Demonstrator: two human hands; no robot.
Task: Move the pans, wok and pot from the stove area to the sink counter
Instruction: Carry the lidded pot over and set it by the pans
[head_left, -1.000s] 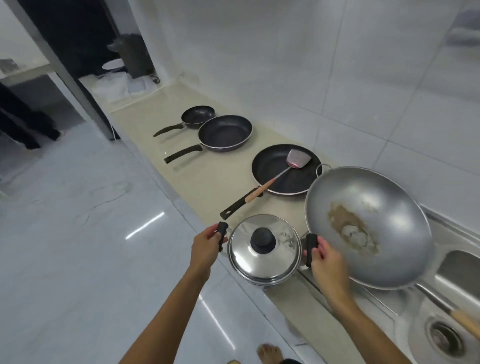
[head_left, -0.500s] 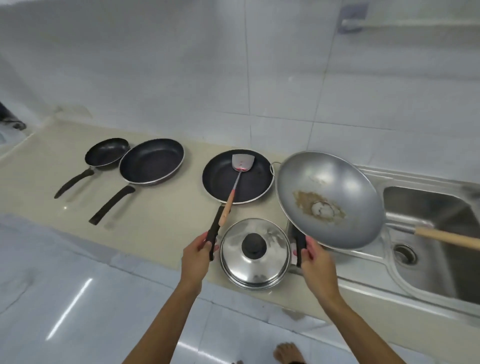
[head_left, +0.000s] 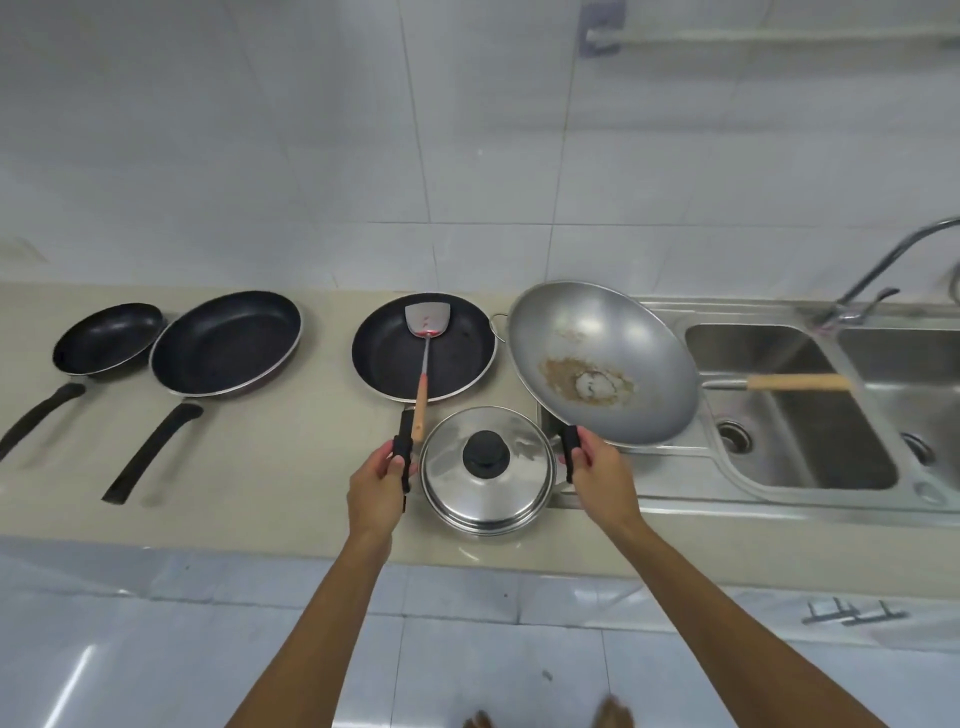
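Observation:
A steel pot (head_left: 488, 470) with a black-knobbed lid sits near the beige counter's (head_left: 270, 467) front edge. My left hand (head_left: 376, 480) grips its left black handle and my right hand (head_left: 597, 467) grips its right one. Just right of it a large steel wok (head_left: 602, 358) with a brown stain leans over the sink's edge, its wooden handle pointing right. Behind the pot lies a black pan (head_left: 452, 353) with a metal spatula (head_left: 426, 332) resting in it. Two more black pans, one large (head_left: 226, 345) and one small (head_left: 106, 338), lie to the left.
A double steel sink (head_left: 800, 415) with a tap (head_left: 862, 291) fills the right side. White tiled wall runs behind the counter. Glossy tiled floor and my bare toes show below.
The view has swung right to face the counter squarely. Both hands stay on the pot's handles; the pot sits slightly nearer the sink's edge.

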